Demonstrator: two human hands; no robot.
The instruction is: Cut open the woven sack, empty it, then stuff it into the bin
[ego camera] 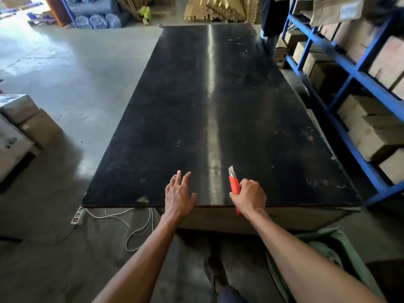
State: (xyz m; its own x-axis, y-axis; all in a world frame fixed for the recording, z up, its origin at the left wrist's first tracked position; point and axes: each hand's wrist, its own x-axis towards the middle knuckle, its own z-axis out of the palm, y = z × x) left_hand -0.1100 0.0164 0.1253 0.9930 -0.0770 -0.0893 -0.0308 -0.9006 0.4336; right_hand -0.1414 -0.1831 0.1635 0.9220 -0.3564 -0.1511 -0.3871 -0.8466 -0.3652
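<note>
My right hand (249, 196) grips a red utility knife (234, 184) with its blade out, pointing away from me, just over the near edge of the long black table (218, 106). My left hand (179, 193) lies with straight, spread fingers on the table top near the same edge, holding nothing. A pale green woven sack (328, 243) lies on the floor at my lower right, partly hidden by my right forearm. No bin shows in this view.
Blue shelving (349, 79) with cardboard boxes runs along the table's right side. A person (271, 16) stands at the far right corner. A white power strip (78, 216) and cable lie on the floor left of the table. Boxes (28, 121) stand at left.
</note>
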